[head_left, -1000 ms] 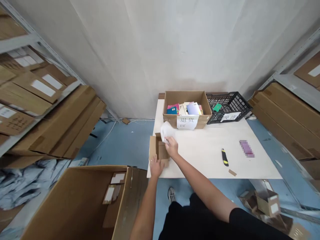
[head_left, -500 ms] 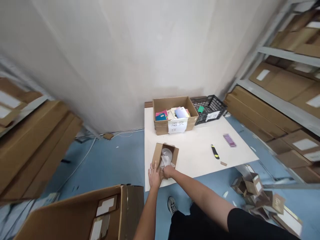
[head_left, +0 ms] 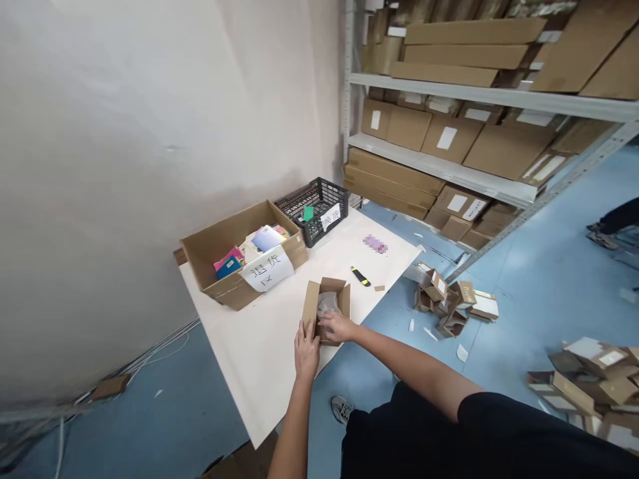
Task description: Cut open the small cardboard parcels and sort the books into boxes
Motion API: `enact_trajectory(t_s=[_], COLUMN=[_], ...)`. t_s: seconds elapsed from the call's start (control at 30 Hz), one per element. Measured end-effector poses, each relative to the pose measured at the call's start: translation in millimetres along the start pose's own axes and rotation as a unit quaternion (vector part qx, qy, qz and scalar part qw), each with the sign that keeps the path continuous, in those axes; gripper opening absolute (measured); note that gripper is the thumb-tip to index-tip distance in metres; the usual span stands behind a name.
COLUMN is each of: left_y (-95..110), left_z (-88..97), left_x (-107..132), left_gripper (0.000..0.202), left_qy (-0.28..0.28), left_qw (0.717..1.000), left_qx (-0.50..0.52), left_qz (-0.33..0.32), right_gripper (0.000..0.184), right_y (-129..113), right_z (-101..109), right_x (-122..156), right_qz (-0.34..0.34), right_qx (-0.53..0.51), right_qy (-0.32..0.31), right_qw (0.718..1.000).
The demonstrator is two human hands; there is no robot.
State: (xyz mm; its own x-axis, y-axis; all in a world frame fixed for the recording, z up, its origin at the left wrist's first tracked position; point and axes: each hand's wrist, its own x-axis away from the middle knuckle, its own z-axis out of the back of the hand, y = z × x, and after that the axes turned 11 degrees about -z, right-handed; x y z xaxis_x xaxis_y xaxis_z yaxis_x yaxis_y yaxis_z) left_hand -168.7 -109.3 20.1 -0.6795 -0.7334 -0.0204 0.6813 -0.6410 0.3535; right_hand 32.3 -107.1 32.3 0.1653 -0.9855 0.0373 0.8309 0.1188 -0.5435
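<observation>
A small open cardboard box [head_left: 310, 301] sits near the table's front edge, its flaps raised. Inside lies something whitish and translucent, like plastic wrapping [head_left: 328, 303]; what it may cover cannot be made out. My left hand [head_left: 306, 350] grips the box's near left corner, fingers along the side and thumb by the rim. Over the box's opening, my right hand [head_left: 337, 326] has its fingers bent onto the wrapping, their tips partly hidden. A black and yellow utility knife [head_left: 360, 277] rests on the table to the right of the box.
On the white table [head_left: 249, 369] stand a large carton [head_left: 222, 293] of booklets and a black plastic crate [head_left: 314, 233] with a green item. Shelves of cartons [head_left: 446, 136] rise behind. Several opened boxes [head_left: 452, 303] and paper scraps lie on the blue floor at right.
The view has swung right, bringing the shelves and floor boxes further in. My right hand has moved from the box's near edge to over its opening. My left hand stays at the box's left side.
</observation>
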Motion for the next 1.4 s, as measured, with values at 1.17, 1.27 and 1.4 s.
enact_trajectory(t_s=[1.17,1.27,1.4], left_y=[479,432,372], left_z=[-94.7,-88.8,-74.8], left_x=[-364,-339,-291], left_gripper=[0.042,0.043,0.043], left_qy=[-0.046,-0.027,0.002], left_qw=[0.943,0.966,0.988], left_qx=[-0.024,-0.009,0.014], left_qz=[-0.328,-0.256,-0.152], right_gripper=[0.036,0.033,0.034], right_y=[432,411,368], right_z=[267,263,256], right_x=[300,261,211], right_qz=[-0.38,-0.329,-0.255], right_qx=[-0.025,-0.045,-0.078], right_qy=[0.392,0.377,0.336], right_qw=[0.838,0.865,0.903])
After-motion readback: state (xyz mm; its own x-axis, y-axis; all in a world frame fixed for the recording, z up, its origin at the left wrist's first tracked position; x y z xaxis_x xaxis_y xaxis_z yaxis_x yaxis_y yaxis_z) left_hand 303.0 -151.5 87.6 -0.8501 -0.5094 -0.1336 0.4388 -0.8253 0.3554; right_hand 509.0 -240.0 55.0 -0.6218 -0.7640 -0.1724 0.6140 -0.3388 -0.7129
